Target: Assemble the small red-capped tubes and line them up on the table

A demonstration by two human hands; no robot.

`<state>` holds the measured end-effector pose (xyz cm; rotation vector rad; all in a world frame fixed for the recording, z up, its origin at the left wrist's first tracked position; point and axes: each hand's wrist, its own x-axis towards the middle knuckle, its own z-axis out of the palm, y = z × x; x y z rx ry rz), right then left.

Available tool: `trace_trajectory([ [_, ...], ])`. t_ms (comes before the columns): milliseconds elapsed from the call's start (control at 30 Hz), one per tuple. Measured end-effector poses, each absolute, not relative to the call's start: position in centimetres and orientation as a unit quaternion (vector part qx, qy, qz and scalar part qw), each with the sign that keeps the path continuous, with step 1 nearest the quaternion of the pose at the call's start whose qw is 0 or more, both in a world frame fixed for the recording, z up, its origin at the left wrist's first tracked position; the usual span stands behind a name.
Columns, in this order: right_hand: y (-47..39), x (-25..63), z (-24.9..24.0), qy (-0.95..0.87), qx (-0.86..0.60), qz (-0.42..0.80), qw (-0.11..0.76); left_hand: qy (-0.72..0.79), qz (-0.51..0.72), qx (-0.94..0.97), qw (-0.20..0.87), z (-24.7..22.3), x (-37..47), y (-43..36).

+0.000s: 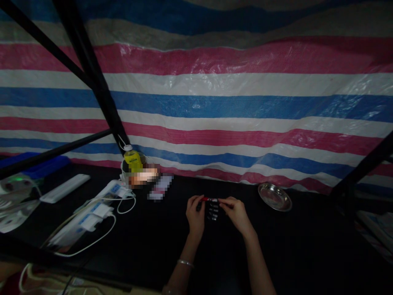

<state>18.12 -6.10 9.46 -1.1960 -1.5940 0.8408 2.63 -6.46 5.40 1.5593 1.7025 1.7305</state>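
Over the dark table (147, 233), my left hand (195, 215) pinches the red left end of a small slim red-and-silver stick (209, 199). My right hand (236, 212) has its fingertips closed at the stick's other end. The stick lies level between the two hands, and its exact kind is too small and dark to tell. Just below it, several small shiny pieces (213, 213) form a short column on the tabletop between my hands. Their shape is hard to make out in the dim light.
A round metal dish (274, 197) sits to the right. At left are a white power strip (95, 213) with plugs and loose cables, a yellow bottle (132, 159) and a blue tray (37, 164). Black frame bars (89, 73) and a striped sheet (215, 106) stand behind.
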Motion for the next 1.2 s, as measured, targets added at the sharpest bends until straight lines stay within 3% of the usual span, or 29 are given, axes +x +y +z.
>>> trace_trajectory([
  [300,-5.8,18.1,9.9,-0.600,-0.524,0.358,0.487,0.562,0.582,0.567,0.151,5.2,2.6,-6.5],
  [467,-5.5,17.5,10.0,-0.538,-0.498,0.388,0.558,0.546,0.572,0.587,0.174,5.3,3.3,-6.5],
  [600,-5.5,16.4,9.8,-0.521,-0.485,0.335,0.617,0.516,0.570,0.605,0.206,5.4,4.0,-6.7],
  [700,-5.8,15.9,9.9,-0.569,-0.471,0.301,0.603,0.492,0.572,0.611,0.238,5.5,4.4,-6.9],
  [1200,-3.9,18.3,5.4,-0.482,-0.496,0.391,0.607,0.427,0.538,0.492,0.535,6.2,1.4,-3.1],
])
